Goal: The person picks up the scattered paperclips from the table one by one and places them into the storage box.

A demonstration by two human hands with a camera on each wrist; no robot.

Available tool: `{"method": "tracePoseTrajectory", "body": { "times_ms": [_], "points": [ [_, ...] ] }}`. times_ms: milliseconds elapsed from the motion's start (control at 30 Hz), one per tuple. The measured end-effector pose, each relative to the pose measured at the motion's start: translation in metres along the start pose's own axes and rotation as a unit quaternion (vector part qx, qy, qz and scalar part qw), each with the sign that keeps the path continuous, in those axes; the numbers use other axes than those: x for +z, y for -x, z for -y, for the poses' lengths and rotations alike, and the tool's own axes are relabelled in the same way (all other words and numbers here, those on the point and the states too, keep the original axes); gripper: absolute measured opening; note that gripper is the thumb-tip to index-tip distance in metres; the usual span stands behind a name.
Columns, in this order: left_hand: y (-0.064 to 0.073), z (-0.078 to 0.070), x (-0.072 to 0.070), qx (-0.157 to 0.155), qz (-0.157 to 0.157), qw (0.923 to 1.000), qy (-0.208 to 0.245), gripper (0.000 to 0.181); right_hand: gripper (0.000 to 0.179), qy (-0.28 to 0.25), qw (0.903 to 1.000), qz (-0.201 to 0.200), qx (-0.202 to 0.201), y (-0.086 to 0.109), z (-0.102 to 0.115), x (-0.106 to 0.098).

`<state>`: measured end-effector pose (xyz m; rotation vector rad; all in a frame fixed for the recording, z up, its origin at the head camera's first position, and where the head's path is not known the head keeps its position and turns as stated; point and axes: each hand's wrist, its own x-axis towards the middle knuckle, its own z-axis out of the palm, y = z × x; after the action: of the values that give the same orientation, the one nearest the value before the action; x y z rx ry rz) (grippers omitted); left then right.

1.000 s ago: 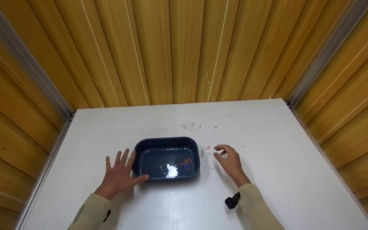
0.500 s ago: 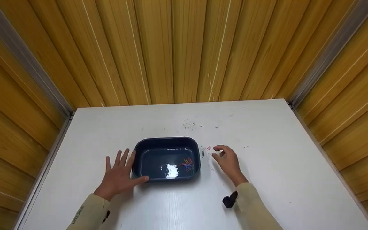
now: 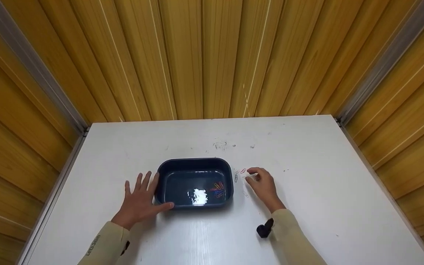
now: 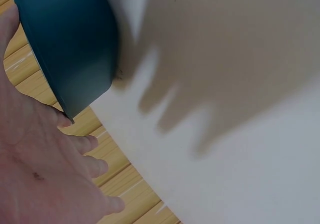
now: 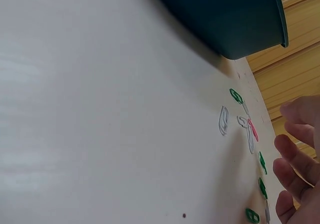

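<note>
A dark blue rectangular basin [image 3: 197, 159] sits on the table. Several coloured paperclips [image 3: 218, 190] lie in its right end. At the basin's left end my left hand [image 3: 138, 204] has its fingers spread straight, with index finger and thumb against the rim. My right hand [image 3: 265, 187] is over the table right of the basin, thumb and index finger apart in a loose curve, nothing visible between them. By its fingertips lie a red paperclip [image 3: 243, 171], a dark one and pale ones. The right wrist view shows green paperclips [image 5: 263, 188] and white paperclips [image 5: 223, 120] beside the fingers.
The white table [image 3: 197, 235] ends at the back against yellow wood-patterned panels [image 3: 182, 66], with similar panels on both sides. Dark smudges [image 3: 220, 145] mark the surface behind the basin. A black wrist device [image 3: 263, 230] hangs at the right sleeve.
My right hand has shifted slightly left, nearer the basin and the red paperclip. A small red bit at its index fingertip no longer shows. My left hand stays on the basin.
</note>
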<state>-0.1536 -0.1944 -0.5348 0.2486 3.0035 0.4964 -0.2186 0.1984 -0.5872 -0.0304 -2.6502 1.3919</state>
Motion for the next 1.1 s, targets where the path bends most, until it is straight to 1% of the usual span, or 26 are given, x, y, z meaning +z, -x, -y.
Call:
{"method": "tracePoseTrajectory", "body": {
  "times_ms": [267,433,600,700,933,1100],
  "points": [
    [-0.001,-0.002,-0.002,-0.009,0.014,0.9998,0.011,0.111,0.024,0.009,0.9999,0.001,0.008,-0.003,-0.005,0.005],
    [-0.001,-0.003,-0.003,-0.014,0.023,0.9996,0.007,0.111,0.024,0.010,0.9999,0.003,0.005,-0.004,-0.007,0.007],
    [-0.003,-0.003,-0.004,-0.010,0.023,0.9997,-0.001,0.113,0.024,0.014,0.9999,0.001,-0.008,-0.008,-0.008,0.007],
    [-0.004,-0.002,-0.004,-0.006,0.023,0.9997,-0.006,0.114,0.025,0.021,0.9997,-0.001,-0.010,-0.011,-0.007,0.008],
    [-0.005,-0.001,-0.002,-0.005,0.015,0.9998,-0.008,0.116,0.026,0.066,0.9977,-0.009,-0.013,-0.014,-0.005,0.013],
    [-0.006,-0.001,-0.001,-0.005,0.014,0.9999,-0.001,0.115,0.028,0.075,0.9971,-0.012,-0.010,-0.015,-0.004,0.015]
  ]
}}
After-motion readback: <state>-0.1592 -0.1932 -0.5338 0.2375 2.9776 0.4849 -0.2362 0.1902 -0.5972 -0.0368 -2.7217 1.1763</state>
